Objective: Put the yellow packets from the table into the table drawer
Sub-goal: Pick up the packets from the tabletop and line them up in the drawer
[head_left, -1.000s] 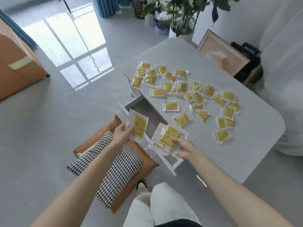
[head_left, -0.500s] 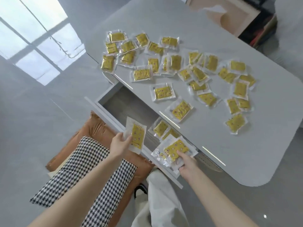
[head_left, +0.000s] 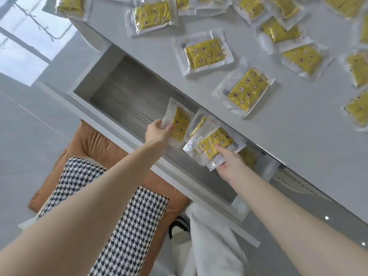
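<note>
Two hands reach over the open table drawer (head_left: 127, 90), a little apart from each other. The left hand (head_left: 159, 132) pinches one yellow packet (head_left: 180, 124) by its clear edge. That packet's long side points away from the person, toward the table edge, tipped a bit.

The right hand (head_left: 229, 162) holds a small stack of yellow packets (head_left: 215, 144), thumb on top; it looks like two or three, but I can't count them for sure. The stack's long side slants from the hand up toward the table (head_left: 298, 140). Another packet in the drawer (head_left: 249, 158) lies half under the table edge.

Many more packets on the table (head_left: 205, 53) lie flat, turned every which way. Each has a yellow pad with little stars, moons and flower shapes inside a clear wrapper. There is tiny print along one edge, too small to read.

Down on the floor, a black-and-white checked cushion (head_left: 119, 216) lies on a brown cushion (head_left: 95, 142).
</note>
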`<act>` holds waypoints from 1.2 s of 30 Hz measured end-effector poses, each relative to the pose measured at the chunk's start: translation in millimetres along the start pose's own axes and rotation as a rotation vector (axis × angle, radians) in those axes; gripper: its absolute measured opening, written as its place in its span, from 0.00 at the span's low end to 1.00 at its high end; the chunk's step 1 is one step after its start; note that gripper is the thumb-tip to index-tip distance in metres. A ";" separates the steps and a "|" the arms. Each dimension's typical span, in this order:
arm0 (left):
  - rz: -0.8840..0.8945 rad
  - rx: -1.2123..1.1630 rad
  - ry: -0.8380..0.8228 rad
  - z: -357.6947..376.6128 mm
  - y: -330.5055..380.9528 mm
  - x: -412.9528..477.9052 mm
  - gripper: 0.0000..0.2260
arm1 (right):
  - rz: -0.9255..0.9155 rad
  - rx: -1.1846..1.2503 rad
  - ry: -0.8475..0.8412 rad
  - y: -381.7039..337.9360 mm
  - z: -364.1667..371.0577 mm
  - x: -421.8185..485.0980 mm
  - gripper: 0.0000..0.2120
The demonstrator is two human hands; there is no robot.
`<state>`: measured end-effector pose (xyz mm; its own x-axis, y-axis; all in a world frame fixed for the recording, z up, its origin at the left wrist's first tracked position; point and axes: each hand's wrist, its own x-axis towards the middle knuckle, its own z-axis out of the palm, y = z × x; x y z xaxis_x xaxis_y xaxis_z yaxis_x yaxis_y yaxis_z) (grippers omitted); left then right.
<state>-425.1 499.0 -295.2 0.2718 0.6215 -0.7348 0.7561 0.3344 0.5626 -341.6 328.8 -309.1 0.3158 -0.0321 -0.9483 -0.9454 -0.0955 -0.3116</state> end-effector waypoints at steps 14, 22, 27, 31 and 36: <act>0.092 0.127 0.010 29.9 8.3 58.9 0.28 | -0.157 -0.259 0.274 -6.0 29.1 37.4 0.30; 0.030 0.161 0.008 42.7 -4.9 23.9 0.29 | -0.152 -0.233 0.277 -7.7 1.4 20.3 0.21; -0.285 -0.165 -0.022 57.4 -11.6 -2.6 0.34 | -0.169 -0.203 0.408 -9.0 -36.1 13.9 0.17; -0.505 -0.520 -0.089 64.8 -9.3 -16.4 0.33 | -0.217 -0.247 0.529 -10.3 -58.6 17.7 0.17; -0.531 -0.584 -0.128 73.2 -6.1 -25.4 0.30 | -0.436 -0.432 0.460 6.3 -58.4 15.0 0.31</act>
<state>-393.0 429.4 -307.8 0.0557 0.2009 -0.9780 0.3791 0.9019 0.2068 -338.1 269.7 -321.8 0.7439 -0.3046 -0.5948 -0.6422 -0.5720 -0.5103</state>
